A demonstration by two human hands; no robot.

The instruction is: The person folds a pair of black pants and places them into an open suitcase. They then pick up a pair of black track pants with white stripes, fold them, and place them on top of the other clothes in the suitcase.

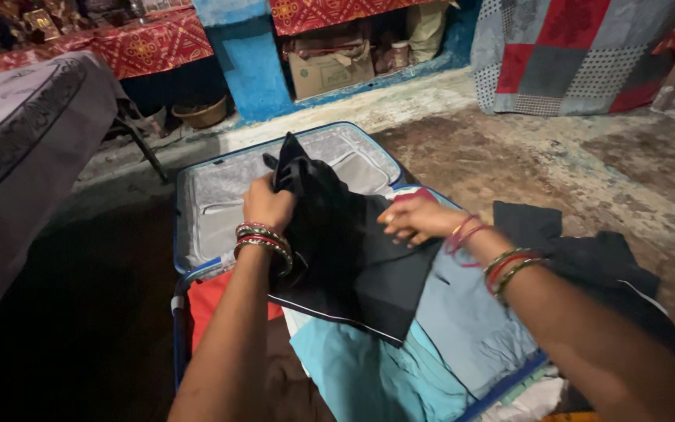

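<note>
- Both forearms reached in from the bottom edge, each wrist ringed with red and green bangles (263, 238).
- At the end of the near arm, the left hand (267, 205) was closed in a fist around a bunched upper edge of a black garment (337, 250), lifting that part up.
- Opposite it, the right hand (416, 220) lay with its fingers loosely curled, pressing down on the same black garment at its right edge; whether it pinched the cloth could not be told.
- That black garment hung from the left fist and spread down over the clothes packed below, a thin pale line running along its lower hem.
- Beneath it lay a grey-blue cloth (470, 320), a teal cloth (361, 375) and a red cloth (208, 301), all inside an open blue suitcase (181, 328).
- Behind the hands, the suitcase lid (212, 203) lay open on the floor, showing its grey lining.
- Right of the suitcase, another dark garment (587, 258) sat heaped on the rough concrete floor (525, 164).
- Farther back stood a cardboard box (326, 70) under a red patterned cloth (150, 43).
</note>
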